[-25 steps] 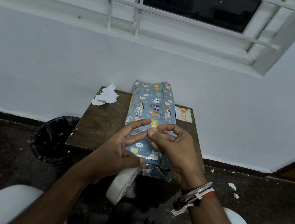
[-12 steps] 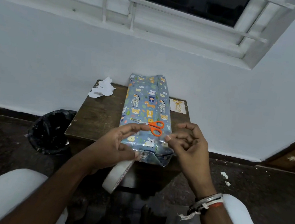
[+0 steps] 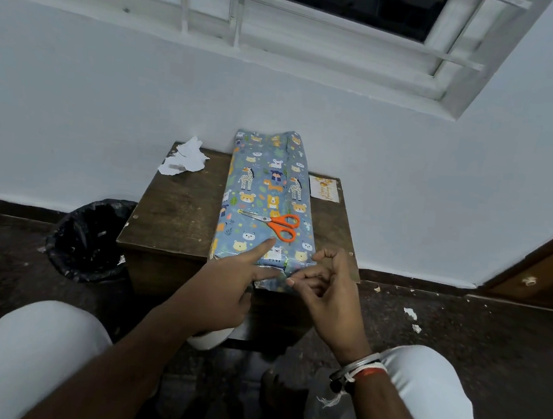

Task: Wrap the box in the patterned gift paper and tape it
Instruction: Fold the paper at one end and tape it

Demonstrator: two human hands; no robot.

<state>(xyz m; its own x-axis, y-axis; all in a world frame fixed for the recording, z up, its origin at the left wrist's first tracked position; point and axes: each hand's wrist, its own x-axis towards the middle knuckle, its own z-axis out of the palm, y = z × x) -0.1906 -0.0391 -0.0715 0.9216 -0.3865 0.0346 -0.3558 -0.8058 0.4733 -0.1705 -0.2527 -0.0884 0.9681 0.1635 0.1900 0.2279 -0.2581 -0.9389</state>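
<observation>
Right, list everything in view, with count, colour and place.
wrapped box: one, blue animal-print paper, on table centre
scissors: one, orange handles, on top of box
table: one, brown, against wall
torn paper: pile, white, table's far left corner
card: one, white, table's far right
bin: one, black liner, floor left of table
tape roll: one, white, under left hand
left hand: one, forefinger on box's near end
right hand: one, fingers curled at box's near end
</observation>
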